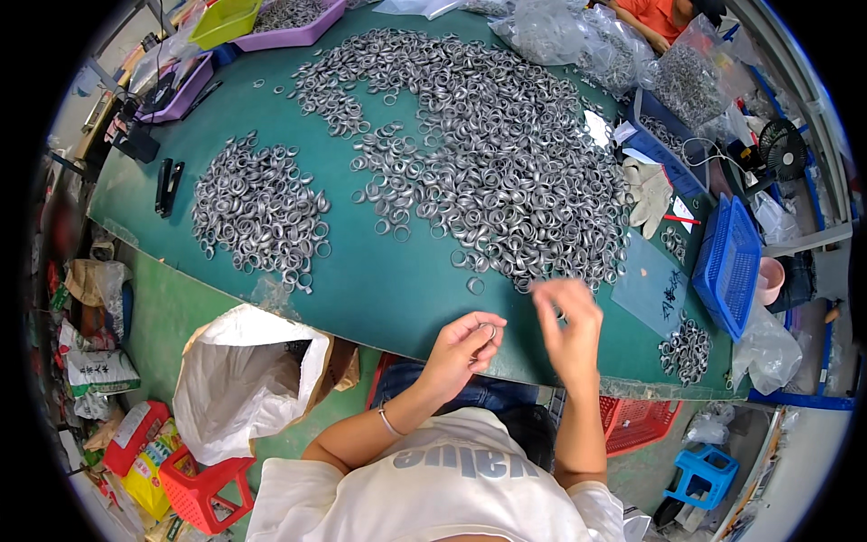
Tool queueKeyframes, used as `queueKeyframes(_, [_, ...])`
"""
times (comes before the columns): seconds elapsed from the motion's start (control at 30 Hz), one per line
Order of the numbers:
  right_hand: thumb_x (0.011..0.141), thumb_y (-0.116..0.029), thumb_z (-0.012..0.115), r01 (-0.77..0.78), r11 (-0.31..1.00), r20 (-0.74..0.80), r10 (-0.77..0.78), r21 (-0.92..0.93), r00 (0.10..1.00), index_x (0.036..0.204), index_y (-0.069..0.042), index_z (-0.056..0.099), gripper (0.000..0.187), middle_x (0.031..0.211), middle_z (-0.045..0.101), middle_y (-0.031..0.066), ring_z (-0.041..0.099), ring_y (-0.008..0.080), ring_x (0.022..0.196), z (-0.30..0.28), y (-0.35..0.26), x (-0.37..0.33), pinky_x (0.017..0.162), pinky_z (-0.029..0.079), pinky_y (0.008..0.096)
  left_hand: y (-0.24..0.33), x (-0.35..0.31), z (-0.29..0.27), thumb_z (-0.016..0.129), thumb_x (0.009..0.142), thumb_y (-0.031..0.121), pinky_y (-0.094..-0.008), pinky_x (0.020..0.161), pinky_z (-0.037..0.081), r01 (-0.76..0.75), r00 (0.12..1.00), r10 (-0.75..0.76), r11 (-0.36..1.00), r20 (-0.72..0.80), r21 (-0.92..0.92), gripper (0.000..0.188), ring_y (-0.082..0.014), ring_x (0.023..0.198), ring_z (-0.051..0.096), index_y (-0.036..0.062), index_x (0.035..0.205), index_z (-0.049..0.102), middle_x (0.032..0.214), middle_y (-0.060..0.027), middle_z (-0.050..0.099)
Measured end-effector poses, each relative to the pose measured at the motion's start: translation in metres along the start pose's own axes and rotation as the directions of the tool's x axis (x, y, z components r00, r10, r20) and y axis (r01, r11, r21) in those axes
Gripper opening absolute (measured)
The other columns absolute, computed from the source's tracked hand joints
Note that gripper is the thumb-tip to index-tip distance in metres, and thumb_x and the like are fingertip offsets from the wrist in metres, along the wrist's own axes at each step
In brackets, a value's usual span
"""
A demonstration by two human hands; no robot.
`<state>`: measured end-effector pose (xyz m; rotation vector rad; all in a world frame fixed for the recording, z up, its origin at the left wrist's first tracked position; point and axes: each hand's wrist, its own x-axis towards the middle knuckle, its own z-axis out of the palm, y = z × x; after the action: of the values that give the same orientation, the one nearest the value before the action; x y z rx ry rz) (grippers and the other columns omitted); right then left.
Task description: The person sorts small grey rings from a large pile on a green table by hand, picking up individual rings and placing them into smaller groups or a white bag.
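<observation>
Working Within Easy Reach

Filling the middle of the frame, the green counter [379, 294] gives a broad, flat ground that probably helps small pieces show up. From the upper middle down to the centre right spreads a large pile of grey, metal-looking rings [506, 154]; its near end comes close to the person, presumably so that it can be reached without leaning. A white sack [235, 379] gapes at the lower left, just off the counter's edge, its mouth perhaps left wide for easy access. A smaller pile of rings [257, 203] sits at the centre left, a strip of counter likely keeping the two from mixing. A blue basket [730, 262] stands at the right, beyond the arms' way.

Of the hands, the right [569, 325] is by the large pile's near fringe, fingers bent and blurred; whether it grips anything, I cannot tell. The left hand [465, 352], lower centre, pinches with thumb and fingertips. A small heap of rings [685, 350] lies apart at the lower right. Smallest is the single ring [492, 331] in that pinch, held lightly, it seems, for fine control.
</observation>
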<state>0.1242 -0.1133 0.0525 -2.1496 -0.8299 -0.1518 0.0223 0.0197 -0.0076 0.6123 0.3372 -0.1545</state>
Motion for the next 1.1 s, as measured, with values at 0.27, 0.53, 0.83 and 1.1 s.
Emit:
queueKeyframes(0.27, [0.076, -0.008, 0.066, -0.029, 0.900, -0.130, -0.031, -0.434, 0.991, 0.085, -0.002, 0.061, 0.011, 0.091, 0.057, 0.0090, 0.051, 0.0264, 0.088, 0.026, 0.034, 0.027, 0.075, 0.039, 0.0370, 0.004, -0.006, -0.005, 0.039, 0.076, -0.006, -0.0185, 0.046, 0.030, 0.036, 0.999, -0.039, 0.993, -0.022, -0.116, 0.031, -0.0089, 0.058, 0.041, -0.0027, 0.099, 0.059, 0.077, -0.0079, 0.051])
queueKeyframes(0.53, [0.081, -0.005, 0.061, -0.202, 0.932, 0.279, 0.117, 0.300, 0.953, 0.090, 0.000, 0.058, 0.011, 0.099, 0.053, 0.0111, 0.048, 0.0268, 0.096, 0.013, -0.003, -0.028, 0.086, 0.038, 0.0338, 0.007, -0.006, 0.008, 0.045, 0.098, 0.027, -0.0177, 0.045, 0.027, -0.033, 0.998, 0.025, 0.987, 0.051, 0.158, 0.028, -0.0043, 0.056, 0.038, 0.0016, 0.106, 0.054, 0.078, -0.0048, 0.054])
queueKeyframes(0.83, [0.076, -0.001, 0.065, -0.226, 0.948, 0.119, 0.203, 0.226, 0.972, 0.083, 0.002, 0.061, 0.008, 0.084, 0.061, 0.0133, 0.059, 0.0275, 0.081, 0.004, -0.004, -0.027, 0.074, 0.045, 0.0340, 0.000, 0.002, -0.015, 0.049, 0.096, 0.021, -0.0174, 0.044, 0.028, -0.027, 0.997, 0.022, 0.997, 0.079, 0.070, 0.022, -0.0035, 0.055, 0.039, 0.0000, 0.099, 0.055, 0.076, -0.0035, 0.055])
queueKeyframes(1.1, [0.073, 0.001, 0.066, -0.108, 0.959, -0.068, 0.093, -0.263, 0.993, 0.086, 0.000, 0.061, 0.014, 0.088, 0.058, 0.0133, 0.053, 0.0311, 0.085, 0.023, 0.042, -0.003, 0.077, 0.042, 0.0375, 0.005, -0.001, -0.003, 0.048, 0.091, 0.007, -0.0173, 0.049, 0.032, 0.058, 0.997, -0.053, 0.993, 0.054, -0.107, 0.011, -0.0064, 0.059, 0.041, 0.0006, 0.097, 0.054, 0.082, -0.0061, 0.051])
